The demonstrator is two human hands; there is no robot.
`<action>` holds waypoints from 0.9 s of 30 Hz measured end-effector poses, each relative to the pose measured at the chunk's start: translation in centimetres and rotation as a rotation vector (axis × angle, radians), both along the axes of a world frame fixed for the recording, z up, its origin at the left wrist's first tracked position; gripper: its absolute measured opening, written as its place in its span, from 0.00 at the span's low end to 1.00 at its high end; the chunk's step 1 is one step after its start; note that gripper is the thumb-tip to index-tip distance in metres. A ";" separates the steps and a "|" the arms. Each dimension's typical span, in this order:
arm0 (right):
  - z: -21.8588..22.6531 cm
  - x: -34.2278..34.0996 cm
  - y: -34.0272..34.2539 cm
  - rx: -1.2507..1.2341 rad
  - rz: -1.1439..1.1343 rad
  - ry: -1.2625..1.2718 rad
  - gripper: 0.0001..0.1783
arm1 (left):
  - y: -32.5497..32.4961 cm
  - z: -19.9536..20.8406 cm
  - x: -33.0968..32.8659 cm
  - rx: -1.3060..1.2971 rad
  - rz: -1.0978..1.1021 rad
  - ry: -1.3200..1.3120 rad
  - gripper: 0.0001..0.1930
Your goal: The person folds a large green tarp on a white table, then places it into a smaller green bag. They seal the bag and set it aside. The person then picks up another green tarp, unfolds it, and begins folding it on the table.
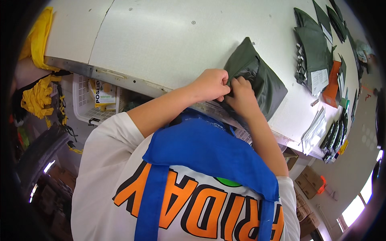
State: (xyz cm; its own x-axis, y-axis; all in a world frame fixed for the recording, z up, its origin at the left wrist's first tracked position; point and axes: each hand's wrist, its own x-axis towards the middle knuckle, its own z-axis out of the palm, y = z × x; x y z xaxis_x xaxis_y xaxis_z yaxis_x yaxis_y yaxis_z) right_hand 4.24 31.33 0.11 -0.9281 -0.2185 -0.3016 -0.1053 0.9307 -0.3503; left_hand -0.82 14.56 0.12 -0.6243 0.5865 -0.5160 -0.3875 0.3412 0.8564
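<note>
A dark green pouch of smooth, shiny fabric (pixel 273 86) lies near the front edge of the white table (pixel 161 44), its mouth gaping and its sides creased. My left hand (pixel 212 84) is closed in a pinch at the pouch's near left edge. Close beside it, the curled fingers of my right hand (pixel 243 98) grip the fabric by the mouth. Both hands nearly touch each other. What lies inside the pouch is too dark to make out, and the fingers hide the exact bit of fabric they pinch.
Dark green pouches (pixel 313 50) lie in stacks at the right, with an orange piece (pixel 332 86) and white papers (pixel 314 130). Yellow fabric (pixel 40 38) drapes over the table's left end. A white plastic basket (pixel 82 96) sits below the metal edge. Cardboard boxes (pixel 309 180) stand lower right.
</note>
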 end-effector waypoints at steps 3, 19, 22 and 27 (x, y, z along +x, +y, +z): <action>-1.1 0.2 -1.9 0.216 0.012 0.053 0.23 | -0.1 -1.4 0.1 -0.003 0.026 0.050 0.06; -1.1 2.3 -1.7 -0.327 -0.004 0.178 0.45 | -1.1 -2.3 -0.5 0.039 0.095 0.003 0.06; -2.0 4.5 -3.5 -0.010 -0.002 0.363 0.42 | -0.4 -1.7 -0.3 0.021 0.038 0.108 0.05; 3.4 2.0 2.3 -0.107 -0.158 0.257 0.30 | -2.5 0.9 -2.6 0.208 0.234 0.199 0.11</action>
